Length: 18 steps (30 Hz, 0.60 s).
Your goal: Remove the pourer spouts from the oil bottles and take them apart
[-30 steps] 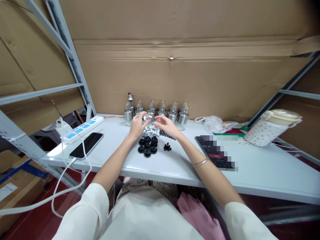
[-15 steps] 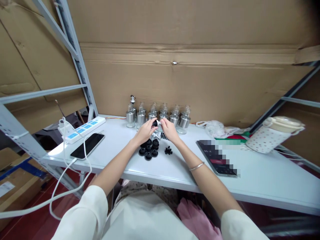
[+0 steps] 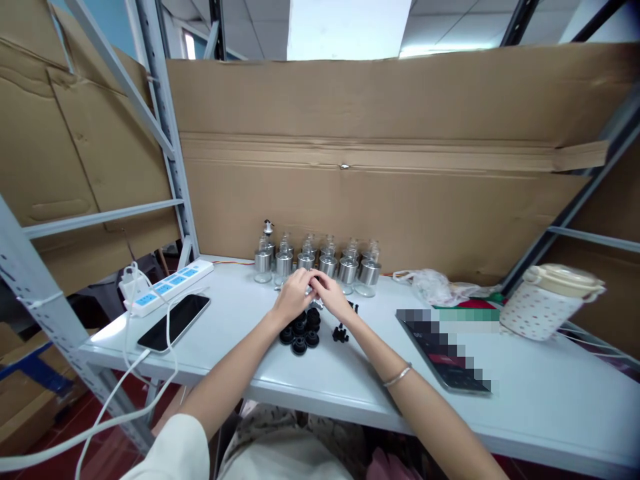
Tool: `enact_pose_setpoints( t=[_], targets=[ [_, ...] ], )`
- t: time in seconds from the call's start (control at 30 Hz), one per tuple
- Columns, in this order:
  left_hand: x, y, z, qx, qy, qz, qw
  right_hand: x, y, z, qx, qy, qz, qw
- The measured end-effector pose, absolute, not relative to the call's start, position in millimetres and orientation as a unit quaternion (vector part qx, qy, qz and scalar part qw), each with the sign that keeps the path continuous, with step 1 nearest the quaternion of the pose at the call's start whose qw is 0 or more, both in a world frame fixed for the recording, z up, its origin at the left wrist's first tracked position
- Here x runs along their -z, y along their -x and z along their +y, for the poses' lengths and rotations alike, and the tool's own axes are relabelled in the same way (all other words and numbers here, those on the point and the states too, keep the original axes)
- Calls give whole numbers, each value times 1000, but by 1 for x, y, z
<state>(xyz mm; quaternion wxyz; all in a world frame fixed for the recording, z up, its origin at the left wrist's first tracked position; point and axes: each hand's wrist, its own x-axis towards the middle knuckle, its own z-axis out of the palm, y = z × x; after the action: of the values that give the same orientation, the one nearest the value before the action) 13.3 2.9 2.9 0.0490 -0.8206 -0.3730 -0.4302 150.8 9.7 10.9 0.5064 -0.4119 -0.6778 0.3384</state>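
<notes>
My left hand (image 3: 294, 295) and my right hand (image 3: 331, 293) meet above the middle of the table, fingers bent and closed together. The small black cap between them is almost wholly hidden by the fingers. Just below lie several round black caps (image 3: 299, 345) in a cluster. Small black pieces (image 3: 341, 333) sit in a pile under my right wrist, and silvery parts (image 3: 317, 304) show partly beneath the hands. Behind them stand glass bottles with metal sleeves (image 3: 370, 272) in rows; one at the back left carries a pump-like top (image 3: 269, 227).
On the left are a white power strip (image 3: 173, 288), a phone (image 3: 175, 323) and a white cable (image 3: 173, 340). At right lie a tablet-like device (image 3: 445, 360), a clear plastic bag (image 3: 434, 288) and a dotted container (image 3: 537, 307). Cardboard (image 3: 375, 207) walls the back.
The view has tilted upward, so the table sits lower and the ceiling shows. My hands have closed in together, covering the black cap and whitish piece that showed between them.
</notes>
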Motion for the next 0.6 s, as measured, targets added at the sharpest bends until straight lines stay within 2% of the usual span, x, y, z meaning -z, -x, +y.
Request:
enact_pose_setpoints(
  t=[0.13, 0.27, 0.43, 0.6],
  targets=[
    [-5, -9, 5, 418, 828, -373, 32, -12, -153, 13, -429, 410, -636, 494],
    [-4, -6, 9, 313, 865, -391, 33, -8, -155, 11, -400, 451, -648, 466],
    [-3, -6, 12, 360, 854, -373, 44, -9, -158, 8, -282, 483, -690, 459],
    [-4, -10, 10, 385, 860, -331, 44, -14, -160, 12, -315, 512, -647, 468]
  ],
)
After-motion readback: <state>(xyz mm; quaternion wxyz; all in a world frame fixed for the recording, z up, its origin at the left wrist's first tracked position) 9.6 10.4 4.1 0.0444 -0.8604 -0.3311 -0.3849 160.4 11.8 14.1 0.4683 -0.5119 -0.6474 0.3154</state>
